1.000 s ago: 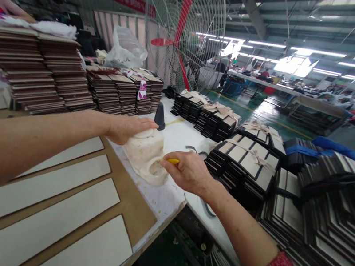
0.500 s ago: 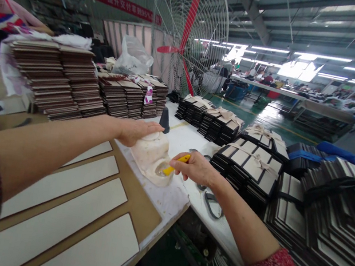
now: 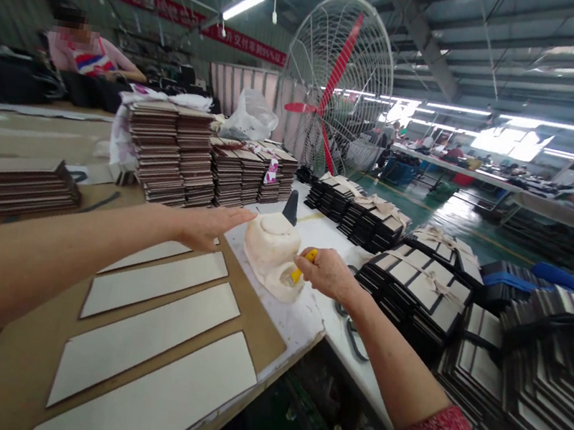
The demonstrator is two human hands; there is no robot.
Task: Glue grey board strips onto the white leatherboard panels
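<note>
My right hand [image 3: 331,273] grips a yellow-handled brush [image 3: 302,268], its lower end inside the front opening of an off-white, glue-crusted pot [image 3: 270,252]. The pot stands on the white, stained corner of the table. Just left of the pot, my left hand [image 3: 217,226] is stretched out flat with nothing in it, fingertips close to the pot's upper edge. Below that hand, several pale flat panels [image 3: 156,318] lie in a row on a brown board [image 3: 268,335].
Stacked brown-edged panels [image 3: 166,152] stand at the back left. Tied black-edged bundles [image 3: 414,271] line the right. A dark cone [image 3: 291,207] sits behind the pot. Beyond is a large caged fan [image 3: 340,85]. Another person [image 3: 87,52] works at the far left.
My left hand has come off the pot's top and moved left of it. The brush stays in the pot's opening, held more upright. The view has turned left.
</note>
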